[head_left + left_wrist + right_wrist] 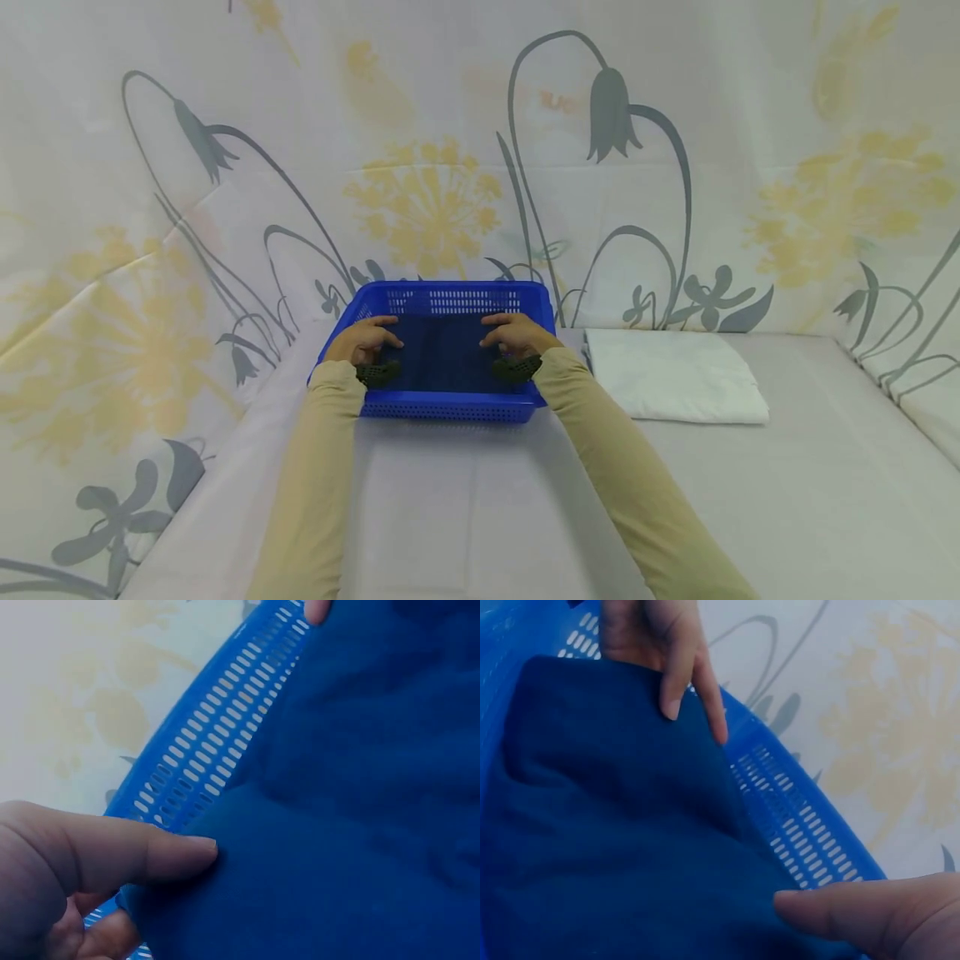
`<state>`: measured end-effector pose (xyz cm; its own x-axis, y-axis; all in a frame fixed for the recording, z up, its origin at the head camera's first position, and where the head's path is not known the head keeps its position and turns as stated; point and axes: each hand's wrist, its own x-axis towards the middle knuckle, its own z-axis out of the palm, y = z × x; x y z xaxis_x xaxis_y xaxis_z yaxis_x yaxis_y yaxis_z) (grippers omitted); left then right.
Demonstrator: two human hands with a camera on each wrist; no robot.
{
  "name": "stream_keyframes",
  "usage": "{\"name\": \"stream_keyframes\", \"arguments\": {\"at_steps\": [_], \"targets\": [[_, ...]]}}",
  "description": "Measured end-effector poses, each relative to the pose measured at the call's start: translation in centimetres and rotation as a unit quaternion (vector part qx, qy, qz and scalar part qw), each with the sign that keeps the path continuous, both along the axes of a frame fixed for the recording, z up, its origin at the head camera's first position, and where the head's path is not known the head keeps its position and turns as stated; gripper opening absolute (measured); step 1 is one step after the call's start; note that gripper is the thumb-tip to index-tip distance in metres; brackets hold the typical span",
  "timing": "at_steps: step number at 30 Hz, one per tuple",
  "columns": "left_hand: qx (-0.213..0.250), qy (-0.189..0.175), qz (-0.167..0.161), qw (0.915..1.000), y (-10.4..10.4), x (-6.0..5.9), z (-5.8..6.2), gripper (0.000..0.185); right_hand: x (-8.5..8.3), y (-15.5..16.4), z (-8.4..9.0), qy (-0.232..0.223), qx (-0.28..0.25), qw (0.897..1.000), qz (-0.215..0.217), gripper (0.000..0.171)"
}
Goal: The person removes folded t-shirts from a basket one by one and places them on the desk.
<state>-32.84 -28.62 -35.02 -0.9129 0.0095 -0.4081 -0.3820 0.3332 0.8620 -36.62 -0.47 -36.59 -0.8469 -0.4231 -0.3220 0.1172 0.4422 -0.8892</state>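
Observation:
A folded dark blue cloth (pixel 442 354) lies inside a blue plastic basket (pixel 450 400) with slotted walls. At the cloth's left side, my left hand (pixel 362 337) pinches the edge. The left wrist view shows its thumb (pixel 169 855) on top of the cloth (pixel 337 870), with the other fingers partly beneath. My right hand (pixel 519 335) holds the opposite side. In the right wrist view its thumb (pixel 832 911) presses on the cloth's upper face, while its other fingers are hidden. Both hands are within the basket's rim.
A folded white cloth (pixel 675 375) lies on the pale-covered table (pixel 465 500), right of the basket. Behind the basket hangs a flower-patterned curtain (pixel 450 100).

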Motion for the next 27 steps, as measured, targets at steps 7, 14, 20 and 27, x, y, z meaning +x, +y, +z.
{"name": "stream_keyframes", "arguments": {"at_steps": [7,14,20,27], "targets": [[0.028,0.014,0.007,0.9995,-0.2,0.4,0.6,0.068,0.3,-0.1,0.3,-0.009,-0.048,0.997,-0.055,0.057],[0.026,0.017,0.001,0.9995,-0.4,0.8,1.1,0.078,0.6,-0.1,0.6,-0.012,-0.064,0.995,-0.072,0.062],[-0.019,0.042,0.004,0.9989,-0.8,0.9,1.4,0.073,0.5,0.0,0.7,-0.006,-0.077,0.994,-0.071,0.065],[0.019,0.05,0.0,0.9986,-0.9,1.4,1.9,0.074,0.8,0.4,1.4,0.034,-0.061,0.994,-0.081,0.064]]}}
